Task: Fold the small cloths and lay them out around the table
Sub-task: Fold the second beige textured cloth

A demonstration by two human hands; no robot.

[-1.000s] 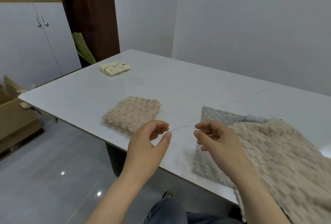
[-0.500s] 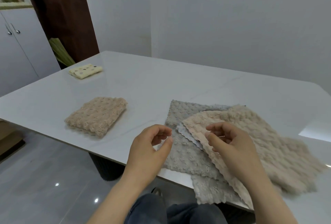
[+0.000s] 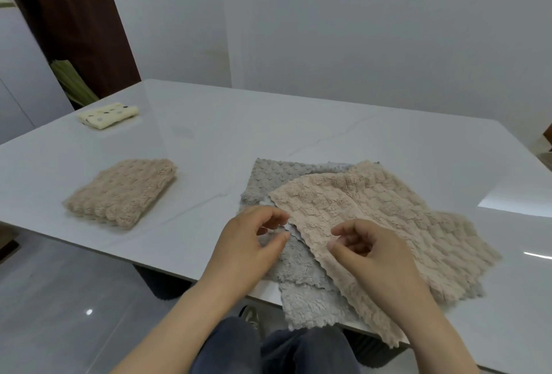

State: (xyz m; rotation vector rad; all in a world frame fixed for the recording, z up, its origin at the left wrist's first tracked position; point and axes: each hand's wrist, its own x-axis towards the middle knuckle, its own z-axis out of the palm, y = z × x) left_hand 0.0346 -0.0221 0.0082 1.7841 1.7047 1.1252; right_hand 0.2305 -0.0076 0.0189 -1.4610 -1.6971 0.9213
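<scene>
A loose pile of unfolded cloths lies at the near edge of the white table (image 3: 298, 122): a beige fleece cloth (image 3: 373, 209) on top, a grey cloth (image 3: 295, 266) under it that hangs over the edge. My left hand (image 3: 248, 245) hovers at the beige cloth's left edge with fingers loosely curled and holds nothing. My right hand (image 3: 367, 251) hovers over the beige cloth's near edge, fingers curled, empty. A folded beige cloth (image 3: 122, 191) lies to the left. A folded yellow dotted cloth (image 3: 107, 115) sits at the far left corner.
A wall stands close behind the table. A dark brown door frame (image 3: 74, 15) and a green bundle (image 3: 71, 81) are at the back left. My knees in dark trousers (image 3: 268, 346) show below the table edge, over a grey tiled floor (image 3: 59, 299).
The view has swung right, bringing the loose pile to the centre. Both hands have moved forward from the table edge to above the beige cloth's near-left edge.
</scene>
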